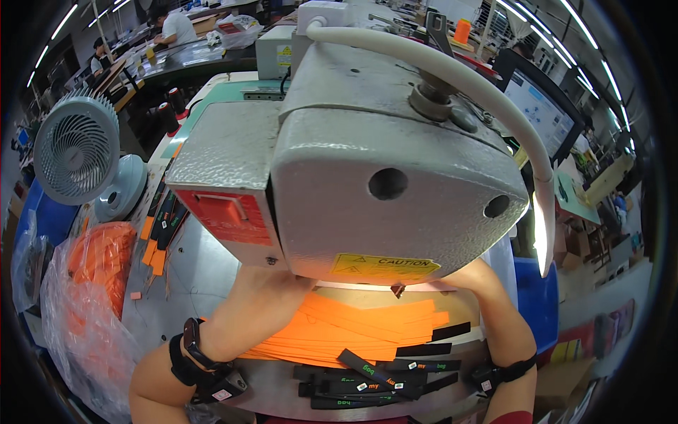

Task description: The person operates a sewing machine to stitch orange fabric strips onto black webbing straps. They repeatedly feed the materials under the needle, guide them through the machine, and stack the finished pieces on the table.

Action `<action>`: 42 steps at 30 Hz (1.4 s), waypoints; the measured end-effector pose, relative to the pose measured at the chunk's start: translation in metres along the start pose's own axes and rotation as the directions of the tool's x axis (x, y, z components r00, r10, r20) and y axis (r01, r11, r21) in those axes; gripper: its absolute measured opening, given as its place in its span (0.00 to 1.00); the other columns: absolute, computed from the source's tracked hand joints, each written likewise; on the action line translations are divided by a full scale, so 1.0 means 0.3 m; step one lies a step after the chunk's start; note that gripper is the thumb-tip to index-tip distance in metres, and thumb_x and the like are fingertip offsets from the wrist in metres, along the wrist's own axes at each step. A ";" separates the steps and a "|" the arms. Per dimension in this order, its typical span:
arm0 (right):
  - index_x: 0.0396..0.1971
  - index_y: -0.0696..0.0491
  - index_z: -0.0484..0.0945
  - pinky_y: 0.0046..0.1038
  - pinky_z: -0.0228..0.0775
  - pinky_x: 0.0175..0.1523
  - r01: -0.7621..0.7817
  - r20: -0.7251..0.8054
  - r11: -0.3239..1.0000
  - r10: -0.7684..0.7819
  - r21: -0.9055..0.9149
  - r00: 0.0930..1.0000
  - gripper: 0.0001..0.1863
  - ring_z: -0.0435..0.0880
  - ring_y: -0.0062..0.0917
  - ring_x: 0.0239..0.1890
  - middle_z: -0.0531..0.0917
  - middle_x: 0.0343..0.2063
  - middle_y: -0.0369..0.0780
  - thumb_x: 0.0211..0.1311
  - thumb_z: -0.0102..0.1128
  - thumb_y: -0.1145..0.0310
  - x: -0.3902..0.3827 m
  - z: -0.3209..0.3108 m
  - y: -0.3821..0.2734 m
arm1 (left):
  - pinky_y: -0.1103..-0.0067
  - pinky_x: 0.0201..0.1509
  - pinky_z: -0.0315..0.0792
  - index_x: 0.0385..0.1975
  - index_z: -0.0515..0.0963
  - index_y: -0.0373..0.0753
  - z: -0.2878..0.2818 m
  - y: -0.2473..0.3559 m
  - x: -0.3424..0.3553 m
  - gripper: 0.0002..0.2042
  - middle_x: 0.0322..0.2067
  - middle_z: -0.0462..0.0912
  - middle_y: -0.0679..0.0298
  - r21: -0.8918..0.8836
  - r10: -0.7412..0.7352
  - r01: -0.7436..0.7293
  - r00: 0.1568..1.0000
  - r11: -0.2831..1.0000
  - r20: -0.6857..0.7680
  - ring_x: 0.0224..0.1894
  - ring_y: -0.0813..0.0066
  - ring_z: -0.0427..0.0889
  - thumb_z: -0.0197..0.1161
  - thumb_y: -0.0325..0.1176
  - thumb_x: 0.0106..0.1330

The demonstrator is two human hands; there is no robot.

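Observation:
Both of my forearms reach in from below and go behind the big grey sewing machine head (395, 212). My left hand (277, 284) shows only its back near the wrist, under the machine's left lower edge. On the other side, my right hand (467, 274) slips behind the lower right edge. The machine hides the fingers of both, so what they hold cannot be seen. Just below lies a fanned stack of orange strips (353, 325). In front of it, a loose pile of black printed straps (367, 381) spreads along the table's near edge.
A plastic bag of orange material (102, 283) and a pale blue fan (79, 141) stand at left, near more black-and-orange straps (162, 230). A white lamp arm (494, 106) curves over the machine. Blue bin (537, 304) and monitor (540, 106) are at right. People work behind.

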State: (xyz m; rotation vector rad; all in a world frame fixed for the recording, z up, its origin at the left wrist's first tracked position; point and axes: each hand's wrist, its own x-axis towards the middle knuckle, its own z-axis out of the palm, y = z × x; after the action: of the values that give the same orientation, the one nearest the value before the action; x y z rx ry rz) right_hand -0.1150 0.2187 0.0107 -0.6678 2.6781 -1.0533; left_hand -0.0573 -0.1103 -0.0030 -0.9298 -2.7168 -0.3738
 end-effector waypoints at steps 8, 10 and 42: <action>0.22 0.60 0.76 0.34 0.69 0.24 -0.061 -0.027 0.994 0.059 -0.095 0.998 0.15 0.77 0.26 0.15 0.76 0.13 0.41 0.59 0.67 0.66 0.011 0.021 0.013 | 0.59 0.60 0.70 0.56 0.78 0.39 0.002 0.003 -0.017 0.18 0.54 0.79 0.52 0.080 0.060 -0.066 0.995 0.995 0.082 0.56 0.52 0.78 0.58 0.28 0.66; 0.21 0.60 0.75 0.34 0.69 0.24 -0.047 -0.034 0.995 0.044 -0.093 0.998 0.14 0.76 0.26 0.15 0.76 0.13 0.42 0.59 0.67 0.66 0.010 0.021 0.017 | 0.60 0.60 0.71 0.57 0.78 0.38 0.008 -0.008 -0.012 0.17 0.54 0.79 0.53 0.010 0.101 -0.101 0.994 0.995 0.046 0.56 0.51 0.78 0.57 0.29 0.69; 0.46 0.54 0.85 0.43 0.72 0.59 0.401 0.093 0.847 -0.395 -0.348 0.914 0.13 0.79 0.44 0.54 0.83 0.48 0.46 0.62 0.65 0.70 -0.052 0.092 -0.110 | 0.56 0.58 0.70 0.64 0.73 0.37 0.009 0.020 0.006 0.26 0.51 0.79 0.52 -0.031 0.117 -0.117 0.993 0.993 -0.023 0.58 0.49 0.78 0.56 0.24 0.62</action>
State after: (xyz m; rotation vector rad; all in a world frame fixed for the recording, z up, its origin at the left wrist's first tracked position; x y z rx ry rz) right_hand -0.0809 0.1881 0.0132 -1.3446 2.8105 -0.6135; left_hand -0.0552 -0.1039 -0.0039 -1.0817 -2.6295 -0.4028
